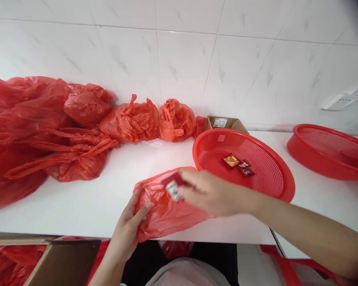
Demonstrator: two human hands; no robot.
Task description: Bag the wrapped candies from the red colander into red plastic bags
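"What is your right grip (pixel 210 192) doing?"

"It's pinched nearly shut on one packet (pixel 174 190), dark red with a pale panel. My thumb and fingers hold one end of it, and the other end sticks out away from the basket (pixel 271 159). It's blurred, so I can't read the print."

"And your left grip (pixel 128 222)?"

"Closed on the side of the red bag (pixel 170 216) farthest from the basket. My thumb lies over the film and my fingers are up at the edge; I can't see all of them."

"Where does the packet lie, then?"

"Right at my right fingertips, over the bag, between my left grip and the basket. I can't tell whether it touches the film."

"Where's the bag itself?"

"On the white desk (pixel 77 206), on my left grip's side of the basket and nearer to me. My right forearm (pixel 310 228) reaches across just in front of the basket's near rim."

"Anything in the basket?"

"A few loose packets (pixel 231 160), close together on its floor."

"And around it?"

"A small box (pixel 234 125) just behind it, another basket (pixel 313 159) to its right, and full red bags (pixel 141 121) to its left, along the tiled wall (pixel 185 59)."
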